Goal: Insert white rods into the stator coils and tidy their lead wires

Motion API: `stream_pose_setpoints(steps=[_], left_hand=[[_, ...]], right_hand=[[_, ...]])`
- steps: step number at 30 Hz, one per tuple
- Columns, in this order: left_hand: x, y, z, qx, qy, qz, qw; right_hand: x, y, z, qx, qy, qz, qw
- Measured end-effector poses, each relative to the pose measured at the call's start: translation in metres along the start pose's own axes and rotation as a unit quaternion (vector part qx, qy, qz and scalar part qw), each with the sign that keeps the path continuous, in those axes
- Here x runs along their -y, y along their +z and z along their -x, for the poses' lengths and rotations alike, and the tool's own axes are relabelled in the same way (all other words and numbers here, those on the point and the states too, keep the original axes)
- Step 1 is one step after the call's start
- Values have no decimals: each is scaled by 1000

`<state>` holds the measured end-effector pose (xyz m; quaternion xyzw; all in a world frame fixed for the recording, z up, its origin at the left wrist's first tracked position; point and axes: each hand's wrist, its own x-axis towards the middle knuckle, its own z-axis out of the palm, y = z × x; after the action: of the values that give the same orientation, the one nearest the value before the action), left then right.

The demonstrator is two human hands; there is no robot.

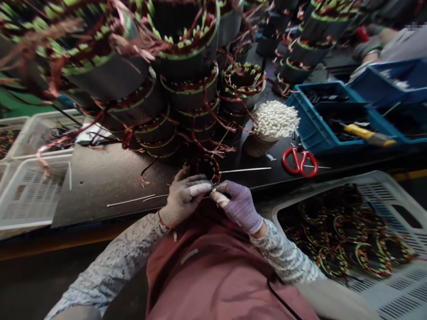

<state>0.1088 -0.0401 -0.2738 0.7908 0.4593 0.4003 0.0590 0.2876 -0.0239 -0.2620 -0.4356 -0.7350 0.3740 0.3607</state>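
Note:
Both hands wear gloves and meet at the bench's front edge, at a small wound stator ring (215,166) with dark red windings. My left hand (187,193), in a pale glove, has its fingers closed on the ring's near left side. My right hand (238,202), in a purple glove, pinches at the ring's near edge; what lies between those fingertips is too small to make out. A thin white cord (247,170) lies right of the ring. Other white cords (131,200) lie left of my left hand.
Stacks of larger stators (190,93) with loose copper leads rise behind. Red-handled scissors (299,162), a bundle of white sticks (276,120) and blue bins (333,115) stand right. A white crate (410,200) holds several rings. A co-worker's gloved hand (367,49) is at upper right.

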Motion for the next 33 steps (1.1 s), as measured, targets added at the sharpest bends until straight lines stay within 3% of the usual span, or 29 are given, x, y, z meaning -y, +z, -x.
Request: stream_pose_setpoints(steps=[8, 14, 18, 24, 26, 29, 33], left_hand=[[3, 1, 0, -11, 28, 8, 1000], [2, -1, -1, -5, 13, -2, 1000], [2, -1, -1, -5, 19, 4, 1000], [2, -1, -2, -5, 5, 5, 1000], [3, -1, -1, 2, 13, 5, 1000], [2, 0, -1, 3, 2, 0, 1000], [-2, 1, 0, 7, -36, -6, 999]], right_hand=[[-1, -2, 1, 25, -4, 0, 1000], [-3, 0, -2, 36, -16, -8, 999], [-1, -6, 4, 23, -8, -21, 999], [-8, 3, -9, 44, -32, 38, 998], [-11, 5, -13, 32, -55, 117, 991], [-9, 3, -13, 10, -128, 263, 956], [-2, -12, 7, 49, -260, 304, 915]])
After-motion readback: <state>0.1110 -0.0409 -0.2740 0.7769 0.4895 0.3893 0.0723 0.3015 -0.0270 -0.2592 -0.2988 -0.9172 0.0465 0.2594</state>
